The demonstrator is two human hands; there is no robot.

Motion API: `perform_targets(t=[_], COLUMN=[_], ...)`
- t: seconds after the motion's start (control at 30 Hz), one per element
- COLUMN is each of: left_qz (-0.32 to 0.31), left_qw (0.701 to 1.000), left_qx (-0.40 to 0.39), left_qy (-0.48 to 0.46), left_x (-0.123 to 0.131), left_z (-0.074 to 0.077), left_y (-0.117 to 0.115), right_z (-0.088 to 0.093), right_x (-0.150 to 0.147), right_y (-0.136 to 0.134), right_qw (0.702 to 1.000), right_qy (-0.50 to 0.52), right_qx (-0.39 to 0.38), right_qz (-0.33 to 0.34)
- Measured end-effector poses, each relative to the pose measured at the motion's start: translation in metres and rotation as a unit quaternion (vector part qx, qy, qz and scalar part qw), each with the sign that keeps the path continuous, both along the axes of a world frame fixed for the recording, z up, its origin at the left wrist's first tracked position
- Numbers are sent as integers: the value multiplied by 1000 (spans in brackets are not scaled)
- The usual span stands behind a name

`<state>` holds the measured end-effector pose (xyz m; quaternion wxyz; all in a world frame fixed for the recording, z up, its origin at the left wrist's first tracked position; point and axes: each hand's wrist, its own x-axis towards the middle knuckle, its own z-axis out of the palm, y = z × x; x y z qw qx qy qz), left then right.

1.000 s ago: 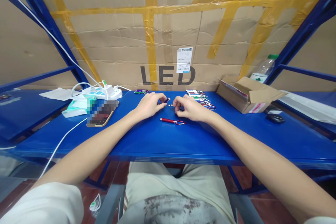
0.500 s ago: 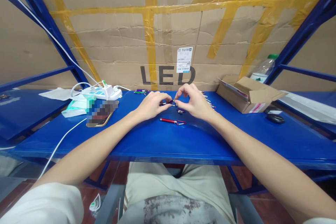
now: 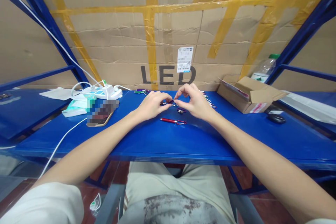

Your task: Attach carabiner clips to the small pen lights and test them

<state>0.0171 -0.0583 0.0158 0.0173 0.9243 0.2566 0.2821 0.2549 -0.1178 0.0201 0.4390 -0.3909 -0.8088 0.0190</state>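
Observation:
My left hand point(image 3: 152, 105) is closed around a slim dark tube point(image 3: 165, 104), which looks like a small keychain flashlight; the fingers cover most of it. My right hand point(image 3: 193, 100) pinches a tiny shiny piece point(image 3: 174, 100) at the tube's right end, too small to make out. Just below the fingertips lies a dark purple carabiner point(image 3: 181, 111) with a small metal part on it. Closer to me, a red keychain flashlight point(image 3: 169, 120) with a red carabiner at its right end lies on the blue table point(image 3: 147, 143).
Several carabiner keychains point(image 3: 212, 105) lie in a row beyond my right hand. Green and purple ones point(image 3: 141, 91) lie at the back. At left are a phone point(image 3: 105, 113), a tissue pack point(image 3: 76, 106) and a power strip point(image 3: 112, 92); at right, an open carton point(image 3: 252, 94) and a black mouse point(image 3: 276, 118).
Both hands keep nearly the same place and grip. The whole view has shifted very slightly; nothing on the table has visibly moved.

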Motion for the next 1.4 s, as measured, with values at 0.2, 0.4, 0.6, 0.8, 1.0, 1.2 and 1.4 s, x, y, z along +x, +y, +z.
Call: perform_targets(t=[0.2,0.4,0.6,0.8,1.0,1.2,1.4], left_qz=[-2,3,-12,-1,-29,-51,-58], left_qw=[1000,1000,1000,1000,987,975,968], left_qx=[5,-2,-3,-16,-129,-177,-198], left_qy=[-4,-3,-8,-20,-95,-126,-142], left_x=[0,-1,-4,-4,0,1,2], left_z=[-1,-2,-1,-3,-7,-6,-5], left_y=[1,3,6,9,9,6,6], right_z=[0,3,10,4,-10,-17,-18], right_x=[1,1,12,29,31,28,27], right_y=[1,-2,1,15,23,25,26], right_qw=[1000,1000,999,975,959,954,956], right_qy=[-8,-17,-37,-186,-238,-260,-253], right_qx=[-8,-22,-10,-118,-145,-140,-146], right_qz=[-7,-8,-19,40,44,48,40])
